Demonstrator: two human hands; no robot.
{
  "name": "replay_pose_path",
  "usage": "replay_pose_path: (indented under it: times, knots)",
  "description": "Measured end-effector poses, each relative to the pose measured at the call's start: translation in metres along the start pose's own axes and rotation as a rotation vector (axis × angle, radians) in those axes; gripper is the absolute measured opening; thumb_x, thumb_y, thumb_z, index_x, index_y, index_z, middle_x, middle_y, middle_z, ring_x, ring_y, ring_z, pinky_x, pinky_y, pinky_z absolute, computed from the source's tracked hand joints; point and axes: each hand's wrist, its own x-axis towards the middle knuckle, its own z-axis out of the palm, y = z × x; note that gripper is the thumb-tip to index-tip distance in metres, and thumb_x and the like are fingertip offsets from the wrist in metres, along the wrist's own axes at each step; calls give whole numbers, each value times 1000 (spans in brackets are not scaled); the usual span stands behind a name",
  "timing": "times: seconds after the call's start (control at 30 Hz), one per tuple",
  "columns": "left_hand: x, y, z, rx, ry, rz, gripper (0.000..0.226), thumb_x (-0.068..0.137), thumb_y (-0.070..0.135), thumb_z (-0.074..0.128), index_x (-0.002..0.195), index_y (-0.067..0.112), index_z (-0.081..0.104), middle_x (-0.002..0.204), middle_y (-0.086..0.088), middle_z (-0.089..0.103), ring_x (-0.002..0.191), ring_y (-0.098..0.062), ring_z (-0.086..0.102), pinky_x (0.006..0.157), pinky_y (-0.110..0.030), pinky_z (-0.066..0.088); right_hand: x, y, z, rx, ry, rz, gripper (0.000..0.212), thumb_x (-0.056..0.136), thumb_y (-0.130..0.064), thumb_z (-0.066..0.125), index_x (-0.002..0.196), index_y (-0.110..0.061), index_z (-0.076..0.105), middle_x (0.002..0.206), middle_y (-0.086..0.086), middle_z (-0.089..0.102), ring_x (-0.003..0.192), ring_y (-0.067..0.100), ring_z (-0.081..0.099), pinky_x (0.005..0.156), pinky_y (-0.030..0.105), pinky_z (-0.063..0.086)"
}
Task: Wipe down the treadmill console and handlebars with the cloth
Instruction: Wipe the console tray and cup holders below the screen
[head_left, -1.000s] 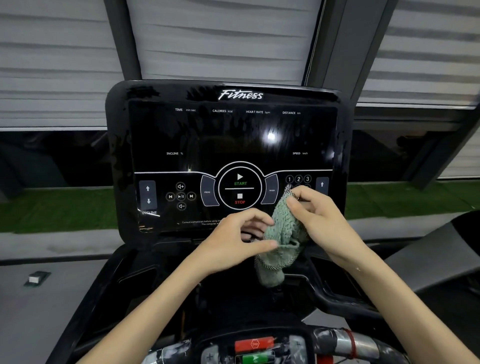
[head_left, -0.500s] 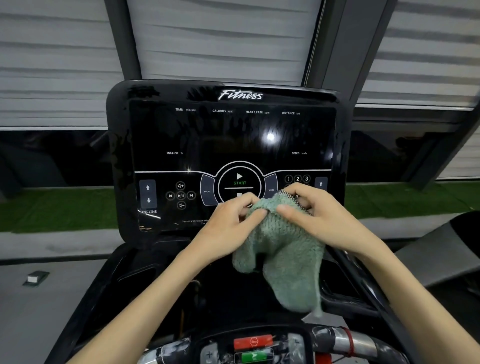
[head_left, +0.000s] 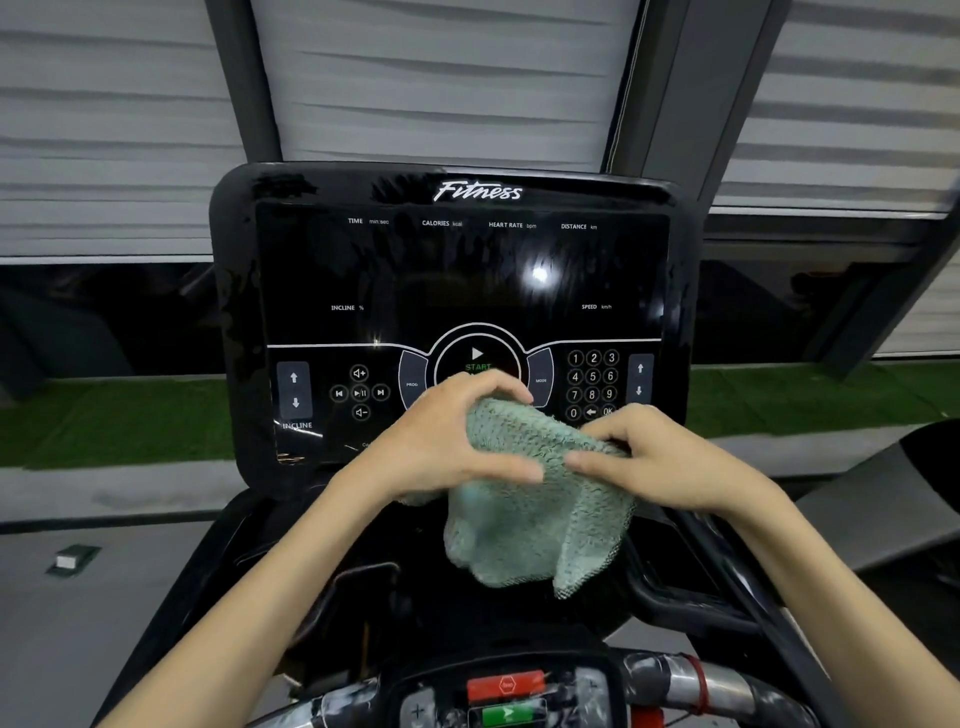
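Cloth (head_left: 524, 499) hangs bunched between my hands, left hand (head_left: 441, 441) and right hand (head_left: 670, 462) both pinching its top edge in curled fingers (head_left: 485, 385); the console (head_left: 467, 270) lies just beyond, rising above my knuckles.

left hand (head_left: 441, 441) + right hand (head_left: 660, 457) grip green cloth (head_left: 530, 519) | before black console (head_left: 467, 270) | handlebar (head_left: 727, 686) below

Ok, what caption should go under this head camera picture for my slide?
Left hand and right hand grip a green cloth in front of the treadmill console.
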Motion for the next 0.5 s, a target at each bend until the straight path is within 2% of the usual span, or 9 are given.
replay_pose_path:
  times: [0.03,0.1,0.17,0.2,0.27,0.3,0.37,0.43,0.5]
  knots:
    - [-2,-2,0,124,-63,-20,65,57,60,83,113,48,53,112,17,48,107,0,48,94,-26,42,-1,-1,-1,107,7,2,23,92,-30,62,74,-17,70,73,-1,68,67,11,63,65,34,51]
    - [-6,-6,7,310,-102,-36,72,55,60,85,116,47,48,110,10,36,98,-4,48,88,-27,43,-2,-4,-2,272,29,-37,28,92,-30,62,82,-6,71,84,5,68,77,14,64,71,35,51]
    - [-5,-12,16,351,-59,-20,55,67,62,77,113,43,53,115,8,31,89,-7,52,88,-35,47,-2,-4,0,421,46,-57,32,91,-29,60,98,1,70,102,14,69,94,28,67,86,43,51]
    - [-5,-15,20,335,-52,-15,42,76,62,69,111,41,56,121,8,30,91,-9,53,91,-39,47,-1,-4,0,513,52,-48,32,92,-27,59,105,2,68,106,18,69,99,34,66,90,45,50]
    - [-3,-21,27,317,-52,-5,30,89,57,53,109,38,63,133,7,30,108,-14,47,101,-44,41,-2,-3,2,668,69,-25,32,93,-23,59,111,2,64,108,21,69,100,34,66,90,42,52]
    - [-2,-24,30,318,-36,-4,29,93,53,50,111,35,65,132,7,32,112,-15,41,103,-44,38,-2,-3,2,707,83,-19,32,89,-21,62,111,2,62,106,19,69,98,29,67,87,38,53]
    - [0,-26,33,277,38,3,28,97,41,51,118,29,65,121,6,41,106,-14,41,102,-41,38,-2,-1,3,705,77,-18,36,80,-11,73,113,-2,59,106,13,70,98,25,68,83,33,54]
    - [2,-26,35,161,117,7,27,97,30,56,123,26,64,110,8,55,101,-12,51,98,-36,43,-1,4,6,705,45,-13,49,75,2,75,118,-5,54,111,13,69,103,27,67,84,33,55]
    - [4,-25,36,14,139,-30,26,96,27,58,121,32,61,106,7,67,100,-11,62,94,-38,48,1,7,11,746,80,-6,50,76,5,72,121,-5,52,114,14,67,106,28,66,86,34,54]
